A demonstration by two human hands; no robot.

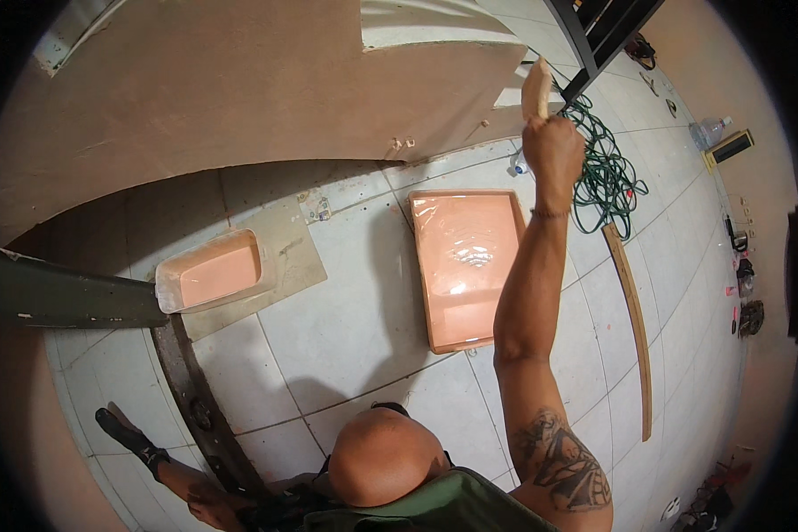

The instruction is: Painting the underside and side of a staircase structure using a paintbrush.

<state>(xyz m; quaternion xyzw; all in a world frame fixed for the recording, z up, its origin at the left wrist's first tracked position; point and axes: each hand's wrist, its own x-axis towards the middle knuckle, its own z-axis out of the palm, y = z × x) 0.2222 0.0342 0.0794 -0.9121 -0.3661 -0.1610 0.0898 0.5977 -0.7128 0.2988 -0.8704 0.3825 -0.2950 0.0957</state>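
My right arm reaches forward, and my right hand point(553, 149) is closed around a pale, flat tool point(537, 90). Its narrow end points away from me, near the right end of a low pinkish-brown wall point(239, 86); whether it is a brush or only a handle I cannot tell. Beneath the forearm lies a paint tray point(465, 319) with glossy peach paint, partly covered by the arm. What looks like my left hand point(214, 509) rests low by my leg at the bottom left; its fingers are in shadow. My bent knee point(386, 459) is in front of me.
A clear plastic tub point(166, 292) of peach paint stands on a beige board point(292, 272), beside a dark metal post point(73, 292). To the right lie a tangled green cable point(605, 173) and a wooden strip point(628, 319). A black metal frame point(588, 53) rises beyond my hand.
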